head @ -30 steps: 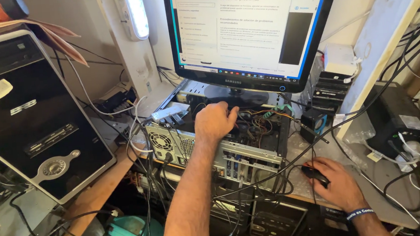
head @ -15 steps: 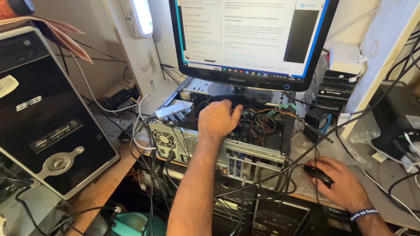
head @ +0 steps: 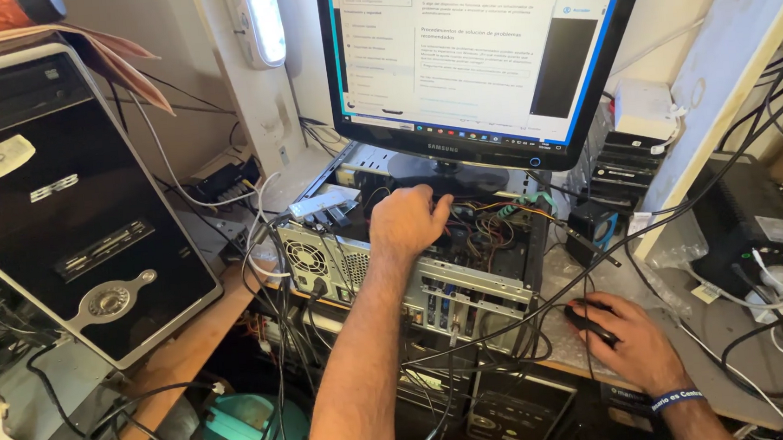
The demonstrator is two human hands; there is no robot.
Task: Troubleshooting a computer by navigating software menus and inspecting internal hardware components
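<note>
- Head view: my left hand (head: 408,223) reaches down into the open computer case (head: 432,263), fingers curled loosely among the internal wires (head: 485,231). I cannot tell whether they pinch a wire or only rest on the parts.
- The case lies on its side with its panel off, so the inside faces up and can be reached from above. It is grey perforated sheet metal, with a round fan grille and slotted rear plate towards me.
- The wires inside the case are thin, coloured and tangled, with a pale green connector at the far right of the case.
- My right hand (head: 629,341) lies to the right of the case, cupped over a black mouse (head: 588,319), palm down, gripping it lightly; a blue wristband sits at the wrist.
- The flat monitor (head: 481,55) stands on the far end of the case, screen lit with a white window, glossy black frame.
- Left of the case stands a black tower (head: 65,208), smooth plastic front with a paper label.
- Black cables (head: 276,285) drape over the near edge of the case.
- Below the case, to the left, lies a teal rounded object (head: 250,431).
</note>
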